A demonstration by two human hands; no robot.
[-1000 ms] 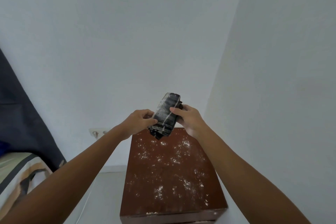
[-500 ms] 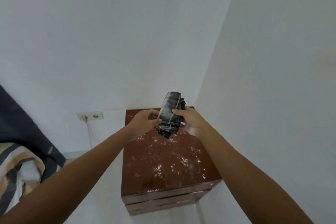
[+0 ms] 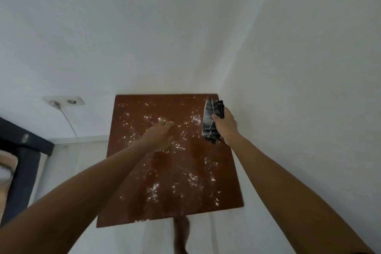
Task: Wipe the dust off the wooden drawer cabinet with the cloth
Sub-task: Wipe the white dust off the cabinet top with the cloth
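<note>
You are looking straight down on the wooden drawer cabinet (image 3: 165, 171), which stands in a corner with white walls (image 3: 144, 27) behind it and on its right side. Only its square, reddish-brown top shows; the drawers are hidden from this angle. White dust (image 3: 153, 189) lies in specks and small clumps across most of the top, thickest towards the middle and the near half.

Your right hand (image 3: 225, 128) is over the far right part of the top, its fingers clenched around the cloth (image 3: 211, 119), a dark folded cloth with pale checked lines. The cloth's lower end hangs at the wood, though contact is hard to judge. Your left hand (image 3: 159, 136) is stretched flat over the middle of the top, fingers released and holding nothing; whether it touches the surface you cannot tell.

To the left, a white double wall socket (image 3: 66, 101) carries a plug, and a thin white cable (image 3: 70, 123) runs down from it. A dark bed frame (image 3: 22, 150) is cut off at the left edge. Below the cabinet's near edge, your foot (image 3: 181, 233) shows as a blur on the pale floor (image 3: 68, 154).
</note>
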